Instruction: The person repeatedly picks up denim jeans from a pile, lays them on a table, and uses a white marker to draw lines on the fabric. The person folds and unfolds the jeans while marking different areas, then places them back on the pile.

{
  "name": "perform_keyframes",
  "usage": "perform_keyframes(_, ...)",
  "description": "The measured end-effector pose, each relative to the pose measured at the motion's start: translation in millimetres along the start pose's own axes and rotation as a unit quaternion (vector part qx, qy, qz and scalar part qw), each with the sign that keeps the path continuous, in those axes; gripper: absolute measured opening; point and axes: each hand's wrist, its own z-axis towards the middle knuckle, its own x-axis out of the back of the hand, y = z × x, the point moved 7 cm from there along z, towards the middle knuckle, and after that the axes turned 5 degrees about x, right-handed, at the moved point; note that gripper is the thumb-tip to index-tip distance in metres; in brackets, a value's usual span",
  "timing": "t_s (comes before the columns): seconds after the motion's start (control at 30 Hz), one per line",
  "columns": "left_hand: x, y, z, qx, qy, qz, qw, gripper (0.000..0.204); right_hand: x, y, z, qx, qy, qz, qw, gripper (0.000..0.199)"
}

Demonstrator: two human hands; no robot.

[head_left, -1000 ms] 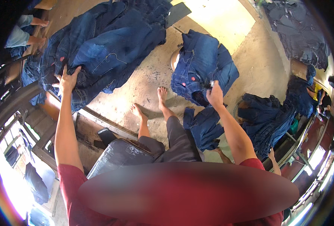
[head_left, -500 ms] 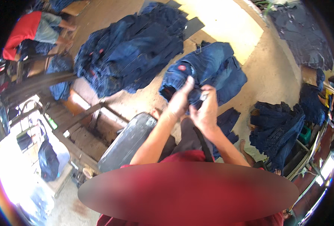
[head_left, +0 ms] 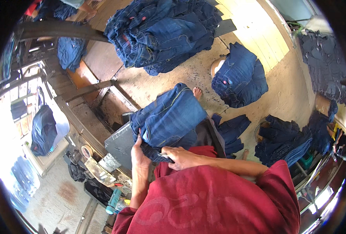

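Note:
A pair of blue jeans (head_left: 175,117) lies bunched over my lap and the edge of a dark bench top. At its lower left, my left hand (head_left: 140,156) grips the waistband end, thumb on top and fingers beneath the cloth. My right hand (head_left: 180,158) is closed beside the same edge, palm down. Between its thumb and fingers shows a small metal tool (head_left: 164,155), mostly covered, its tip against the denim. More folded jeans (head_left: 241,76) rest on a round stool ahead to the right.
A large heap of jeans (head_left: 165,35) fills the far middle. Dark denim piles (head_left: 284,138) stand at right, with grey cloth (head_left: 325,62) beyond. At left are a wooden frame (head_left: 89,90), a tape roll (head_left: 87,151) and a teal bottle (head_left: 113,201). A person's leg shows far left.
Both hands have come nearer my body and to the left, with the jeans now across my lap. The view has shifted, and the stool with other jeans stands apart from my hands.

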Motion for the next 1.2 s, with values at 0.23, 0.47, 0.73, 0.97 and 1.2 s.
perform_keyframes(0.23, 18.4, 53.1, 4.8, -0.105, 0.012, 0.134, 0.985, 0.042, 80.1, 23.9, -57.6, 0.011, 0.520, 0.271, 0.810, 0.022)
perform_keyframes(0.47, -128.3, 26.3, -96.1, -0.649, -0.002, 0.548, 0.527, 0.047, 127.0, 175.0, -66.4, -0.254, 0.408, 0.684, 0.549, 0.088)
perform_keyframes(0.73, -116.7, 18.3, -7.9, -0.530, -0.008, 0.781, 0.331, 0.093, 250.8, 198.9, -111.8, -0.094, 0.743, 0.488, 0.449, 0.033)
perform_keyframes(0.97, -126.4, 12.0, -23.7, -0.591, -0.059, 0.734, 0.331, 0.088, 276.0, 128.2, -128.2, -0.047, 0.777, 0.375, 0.503, 0.052)
perform_keyframes(1.2, -207.2, -126.5, 7.3, -0.501, -0.126, 0.828, 0.218, 0.103, 290.6, -32.0, -147.5, 0.139, 0.761, 0.091, 0.627, 0.051)
